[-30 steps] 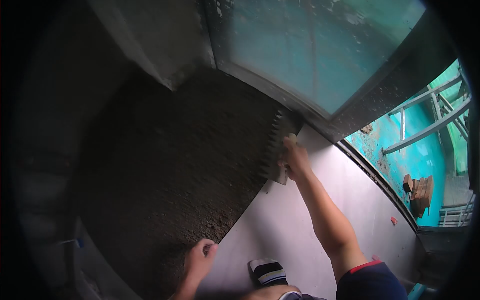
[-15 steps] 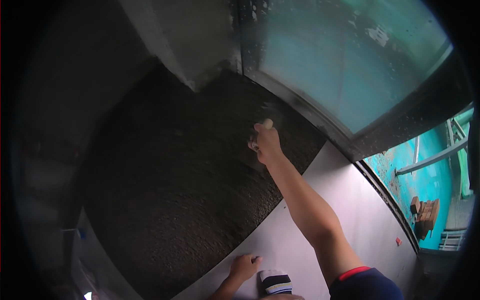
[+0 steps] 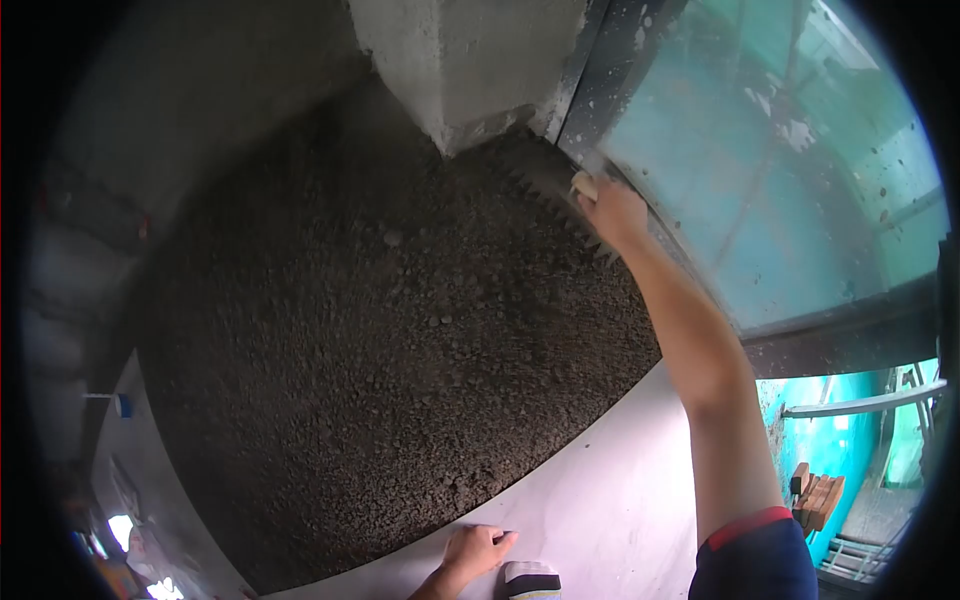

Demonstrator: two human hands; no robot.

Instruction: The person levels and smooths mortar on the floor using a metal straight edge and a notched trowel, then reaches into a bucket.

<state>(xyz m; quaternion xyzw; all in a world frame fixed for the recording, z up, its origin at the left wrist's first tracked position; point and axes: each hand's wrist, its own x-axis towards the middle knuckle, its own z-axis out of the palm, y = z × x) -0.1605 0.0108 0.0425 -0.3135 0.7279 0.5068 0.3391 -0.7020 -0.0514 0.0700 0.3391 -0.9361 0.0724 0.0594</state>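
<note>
My right hand (image 3: 615, 212) is closed round the pale handle of a notched trowel (image 3: 553, 188), out at the far right of the dark, grainy mortar bed (image 3: 400, 340). The trowel's toothed edge faces left over the mortar, beside the door frame; part of the blade is behind my hand. Near the bottom, my left hand (image 3: 475, 552) rests with curled fingers on the pale tile (image 3: 590, 480), close to the mortar's edge. Nothing shows in those fingers. A striped sock (image 3: 532, 580) is just right of it.
A wall corner (image 3: 445, 100) juts into the mortar at the back. On the right stands a glazed door (image 3: 770, 190) with a dark frame. Beyond it lie stacked bricks (image 3: 822, 500) by a turquoise sheet. Another pale tile strip (image 3: 150, 440) borders the left side.
My right hand has moved the trowel farther out toward the wall corner and door frame. The view has shifted, showing more of the mortar. My left hand stays on the tile.
</note>
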